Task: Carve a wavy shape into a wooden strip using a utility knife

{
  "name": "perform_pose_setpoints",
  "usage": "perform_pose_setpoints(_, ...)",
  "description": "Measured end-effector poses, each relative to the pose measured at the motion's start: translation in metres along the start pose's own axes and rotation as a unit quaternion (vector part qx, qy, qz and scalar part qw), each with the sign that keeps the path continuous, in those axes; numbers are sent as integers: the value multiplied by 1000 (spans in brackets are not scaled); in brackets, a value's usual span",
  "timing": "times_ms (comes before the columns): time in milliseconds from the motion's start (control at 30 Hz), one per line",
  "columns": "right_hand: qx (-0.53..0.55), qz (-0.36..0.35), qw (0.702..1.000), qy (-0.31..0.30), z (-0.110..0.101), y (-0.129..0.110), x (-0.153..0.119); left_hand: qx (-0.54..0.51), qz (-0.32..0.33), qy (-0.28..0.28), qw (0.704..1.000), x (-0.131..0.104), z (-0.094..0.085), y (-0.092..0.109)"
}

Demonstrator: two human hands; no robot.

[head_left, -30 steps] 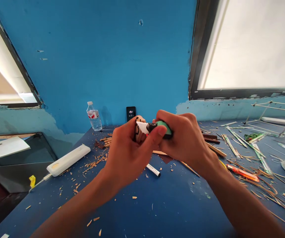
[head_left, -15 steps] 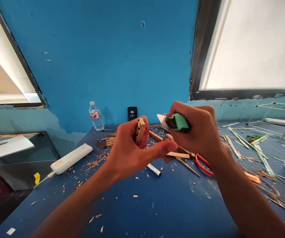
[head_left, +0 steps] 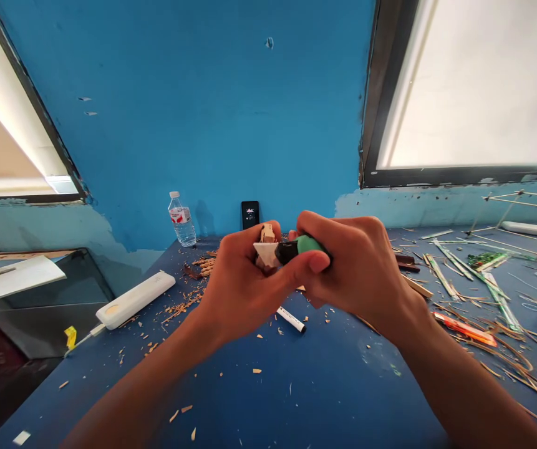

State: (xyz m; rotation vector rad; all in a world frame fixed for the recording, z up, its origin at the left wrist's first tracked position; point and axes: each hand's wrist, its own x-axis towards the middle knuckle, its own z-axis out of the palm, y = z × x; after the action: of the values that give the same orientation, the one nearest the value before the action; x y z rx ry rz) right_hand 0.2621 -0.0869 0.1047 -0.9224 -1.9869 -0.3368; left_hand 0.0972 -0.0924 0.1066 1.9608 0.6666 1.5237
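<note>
My left hand [head_left: 242, 284] is closed around a small piece of wood [head_left: 267, 232] with black markings, its end showing above the fingers. In my right hand [head_left: 357, 262] is a green and black utility knife [head_left: 304, 244], gripped by the handle. Its short pale blade [head_left: 266, 254] points left and lies against the near side of the wood. The left thumb reaches across to the knife handle and appears to press on it. Most of the wood is hidden in my left fist. A white marker [head_left: 291, 320] lies on the table below my hands.
Wood shavings and sticks [head_left: 208, 267] litter the blue table [head_left: 268, 399]. A water bottle [head_left: 182, 219] and a phone [head_left: 250, 215] stand by the wall. A white power strip [head_left: 136, 299] lies left; an orange cutter [head_left: 465, 328], strips and a stick frame [head_left: 506, 215] are right.
My right hand has moved left and slightly down, bringing the knife blade from apart onto the wood. My left hand stays nearly in place.
</note>
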Motion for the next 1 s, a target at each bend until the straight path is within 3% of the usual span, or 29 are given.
perform_pose_setpoints(200,-82,88,990,77,15,1,5,35,-36,77,996,-5,13,-9)
perform_pose_setpoints(333,-78,123,976,164,10,18,12,50,-60,67,995,-8,22,-11)
perform_pose_setpoints(467,-8,25,997,77,-8,31,11,54,-54,42,996,-7,15,-6)
perform_pose_setpoints(600,34,-43,998,10,-15,30,7,48,-52,37,997,-7,8,-1)
perform_pose_setpoints(800,51,-46,996,-52,-9,20,8,11,-52,14,998,-9,10,3)
perform_pose_setpoints(1000,64,-50,996,-31,-5,18,7,26,-43,18,999,-8,9,5)
